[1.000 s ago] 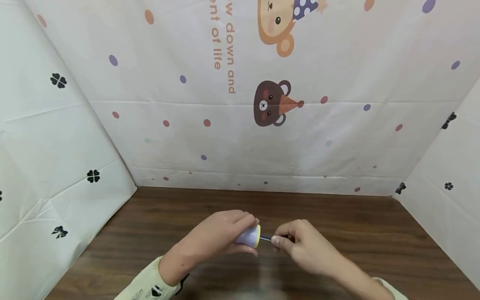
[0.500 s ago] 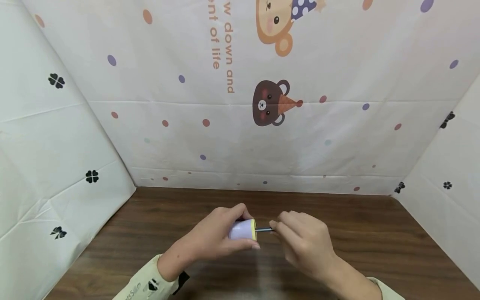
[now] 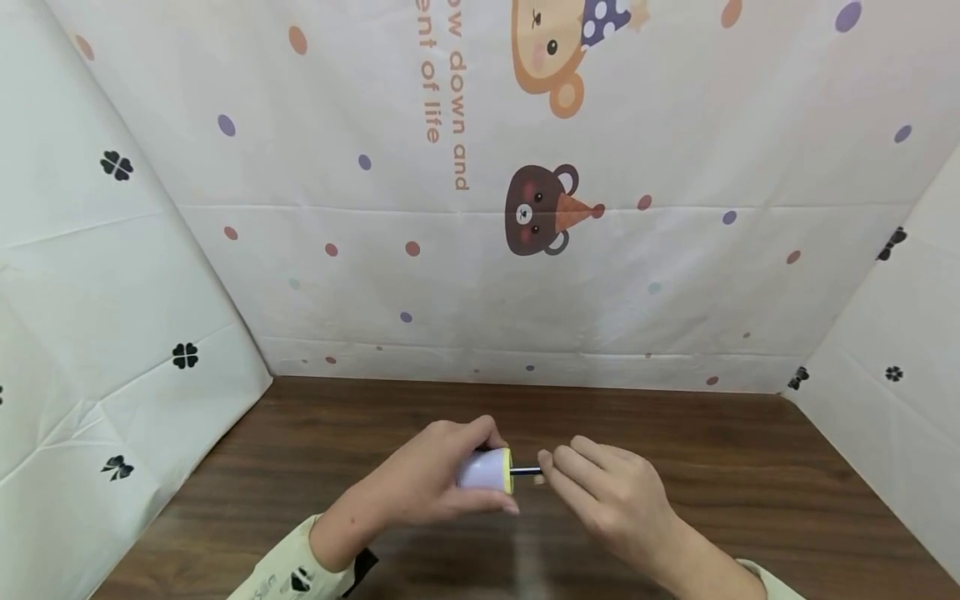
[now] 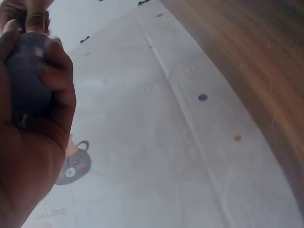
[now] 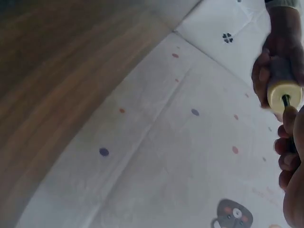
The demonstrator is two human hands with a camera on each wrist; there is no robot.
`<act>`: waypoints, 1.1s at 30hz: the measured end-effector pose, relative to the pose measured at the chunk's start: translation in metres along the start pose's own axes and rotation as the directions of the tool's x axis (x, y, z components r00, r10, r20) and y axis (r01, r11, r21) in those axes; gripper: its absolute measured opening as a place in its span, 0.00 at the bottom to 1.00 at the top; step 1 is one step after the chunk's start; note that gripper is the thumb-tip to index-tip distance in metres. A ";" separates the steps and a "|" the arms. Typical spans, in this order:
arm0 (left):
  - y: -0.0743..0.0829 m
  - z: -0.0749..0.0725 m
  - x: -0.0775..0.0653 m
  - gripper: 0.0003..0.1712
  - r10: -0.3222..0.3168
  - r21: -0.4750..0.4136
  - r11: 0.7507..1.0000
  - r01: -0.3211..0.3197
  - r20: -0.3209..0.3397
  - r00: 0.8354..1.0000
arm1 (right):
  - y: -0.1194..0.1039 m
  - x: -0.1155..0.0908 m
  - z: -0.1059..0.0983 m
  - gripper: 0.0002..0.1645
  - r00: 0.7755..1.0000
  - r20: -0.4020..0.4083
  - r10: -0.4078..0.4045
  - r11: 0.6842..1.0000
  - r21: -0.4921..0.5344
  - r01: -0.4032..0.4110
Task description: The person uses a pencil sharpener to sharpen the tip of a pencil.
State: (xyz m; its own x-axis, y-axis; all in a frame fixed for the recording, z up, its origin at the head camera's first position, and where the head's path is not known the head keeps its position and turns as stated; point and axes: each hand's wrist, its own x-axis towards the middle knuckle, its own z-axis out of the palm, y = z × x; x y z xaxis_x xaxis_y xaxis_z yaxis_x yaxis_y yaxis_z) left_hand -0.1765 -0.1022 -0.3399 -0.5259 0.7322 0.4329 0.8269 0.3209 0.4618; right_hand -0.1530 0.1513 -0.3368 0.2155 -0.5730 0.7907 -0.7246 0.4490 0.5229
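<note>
Around a pale lavender cylinder with a yellow end (image 3: 483, 471), my left hand (image 3: 423, 475) curls its thumb and fingers, as the left wrist view also shows. The yellow end (image 5: 284, 99) faces my right hand and has a dark round hole in its middle. A thin shiny metal rod (image 3: 525, 471) goes straight into that hole. My right hand (image 3: 611, 500) grips the rod's other end, back of the hand upward and fingers curled. That gripped end is mostly hidden in the fist, so I cannot tell what kind of tool it is.
Both hands are above a dark brown wooden table (image 3: 720, 467). A white printed sheet (image 3: 337, 283) with dots and bear faces rises behind it. White side panels with black clover and bow prints stand at the left (image 3: 82, 333) and right (image 3: 900, 333).
My right hand has turned over from a pinch with the thumb showing to a grip with its back up. My left hand has rolled slightly, showing more of the lavender cylinder.
</note>
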 end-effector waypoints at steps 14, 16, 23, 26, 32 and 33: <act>-0.002 0.010 0.002 0.31 0.134 0.449 0.880 -0.152 0.072 0.988 | -0.003 -0.017 -0.018 0.13 0.268 0.873 0.407 0.201 0.200 -0.959; -0.002 0.011 0.002 0.31 0.141 0.470 0.870 -0.151 0.055 0.988 | -0.001 -0.016 -0.020 0.13 0.303 0.863 0.405 0.291 0.193 -0.937; -0.003 0.013 0.003 0.32 0.175 0.521 0.838 -0.165 0.029 0.984 | -0.004 -0.013 -0.021 0.18 0.405 0.780 0.477 0.516 0.125 -0.847; -0.002 0.012 0.002 0.32 0.092 0.419 0.905 -0.074 -0.023 0.996 | -0.007 -0.014 -0.014 0.13 0.626 0.586 0.515 0.697 0.138 -0.703; 0.002 0.003 0.001 0.17 -0.123 -0.303 0.945 0.123 0.020 0.992 | 0.005 0.001 0.003 0.14 0.985 -0.153 0.082 0.995 -0.050 -0.090; 0.003 0.001 0.002 0.15 -0.125 -0.420 0.897 0.138 0.059 0.990 | 0.007 0.004 0.004 0.13 0.971 -0.237 -0.011 0.992 -0.123 -0.018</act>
State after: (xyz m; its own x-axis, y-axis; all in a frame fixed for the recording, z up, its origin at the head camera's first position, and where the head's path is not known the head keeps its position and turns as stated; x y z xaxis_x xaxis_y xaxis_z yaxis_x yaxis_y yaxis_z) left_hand -0.1743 -0.0993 -0.3385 -0.6123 0.7207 0.3251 0.5854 0.1369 0.7991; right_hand -0.1603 0.1491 -0.3309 0.3727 -0.3995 0.8376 -0.6424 0.5402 0.5435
